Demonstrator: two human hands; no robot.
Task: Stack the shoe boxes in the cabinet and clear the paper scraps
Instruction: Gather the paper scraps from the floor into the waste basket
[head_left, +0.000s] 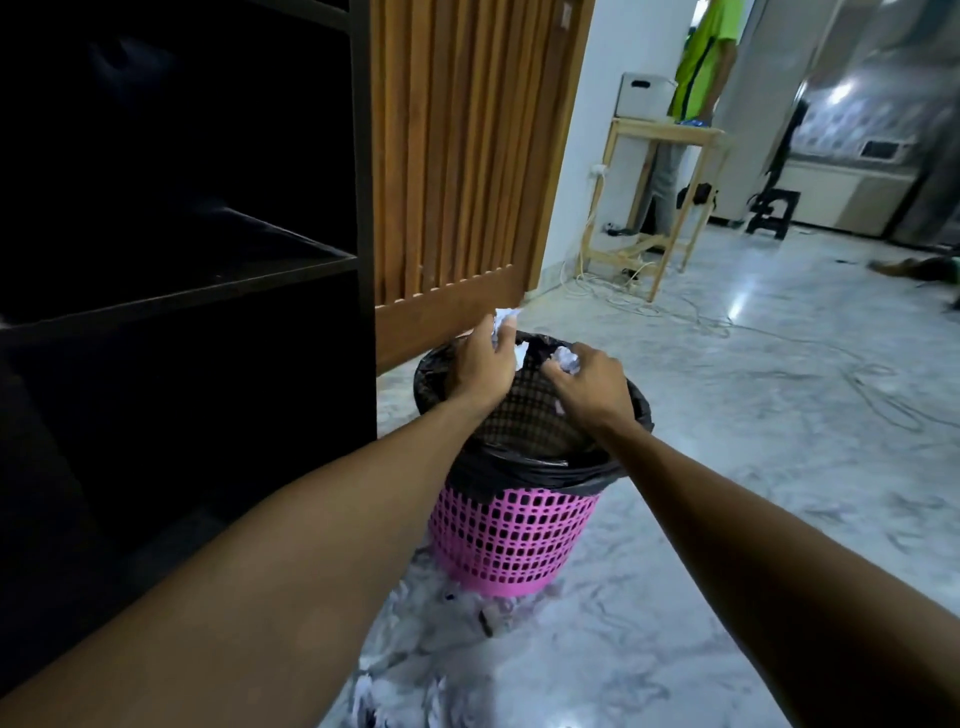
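- Left hand (483, 366) clutches crumpled white paper scraps (503, 327) at frame centre, above the black-lined pink plastic mesh bin (511, 540).
- Right hand (589, 387) pinches another white paper wad (566, 359) (over the bin's mouth).

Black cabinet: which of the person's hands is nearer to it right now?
Left. The left hand grips paper scraps above the bin on its cabinet side; the right hand grips a scrap above the bin's other side, farther from the cabinet.

Pink lattice bin (511, 540), black liner (540, 470), white paper scraps (566, 360).
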